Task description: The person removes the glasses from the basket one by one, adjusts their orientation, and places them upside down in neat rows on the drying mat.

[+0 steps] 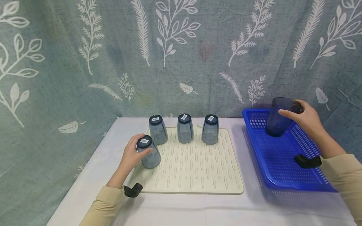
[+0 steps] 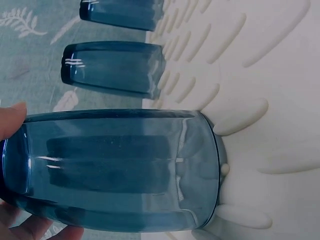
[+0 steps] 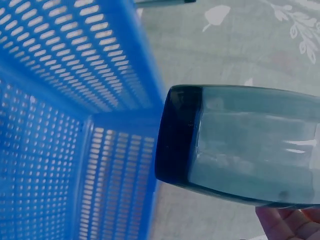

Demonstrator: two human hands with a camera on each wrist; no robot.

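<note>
My left hand grips an upside-down blue-tinted drinking glass near its base, at the left of a cream ribbed drying mat. In the left wrist view, the rim of this glass meets the mat. On the right, my right hand holds another blue glass near its rim, mouth up and a little tilted, over a blue plastic basket. The thick dark base of that glass points toward the basket in the right wrist view.
Three more upside-down glasses stand in a row along the mat's back: a left one, a middle one and a right one. A leaf-patterned grey-green cloth hangs behind the white table.
</note>
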